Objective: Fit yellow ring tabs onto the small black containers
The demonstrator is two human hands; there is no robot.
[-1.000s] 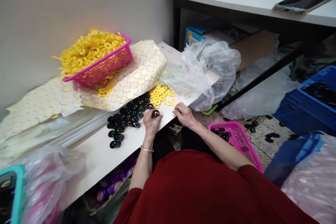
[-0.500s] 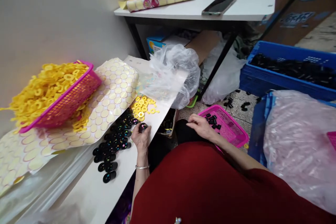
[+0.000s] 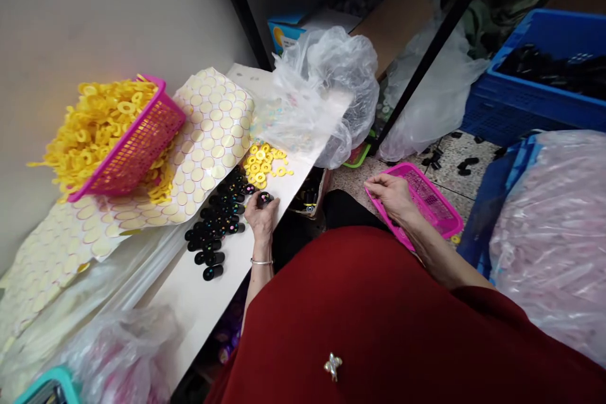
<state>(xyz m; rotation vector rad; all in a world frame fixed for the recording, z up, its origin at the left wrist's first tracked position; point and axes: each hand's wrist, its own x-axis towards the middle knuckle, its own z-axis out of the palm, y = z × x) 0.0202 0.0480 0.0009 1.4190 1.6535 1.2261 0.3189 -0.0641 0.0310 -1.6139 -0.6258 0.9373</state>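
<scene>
My left hand [image 3: 260, 219] rests at the table's edge, thumb and fingers closed round a small black cylinder [image 3: 266, 197] with coloured bits in its top. Beside it, several similar black cylinders [image 3: 222, 211] stand and lie in a cluster. Small yellow rings [image 3: 259, 165] are heaped just beyond that hand. Off the table, my right hand [image 3: 392, 197] hovers over a pink basket [image 3: 438, 202] on the floor. Its fingers are pinched together; whatever may be between them is too small to make out. That hand covers part of the basket's inside.
A pink basket full of yellow ring pieces [image 3: 99, 132] leans on a sticker sheet [image 3: 208, 132] by the wall. Clear plastic bags [image 3: 331, 88] lie at the table's far end. Blue crates [image 3: 534, 101], a bulky pink bag [image 3: 553, 240] and scattered black pieces [image 3: 466, 166] are to the right.
My right hand has moved away from the table's edge, rightward and over the pink floor basket. My left hand has kept hold of the black cylinder. The camera view has shifted.
</scene>
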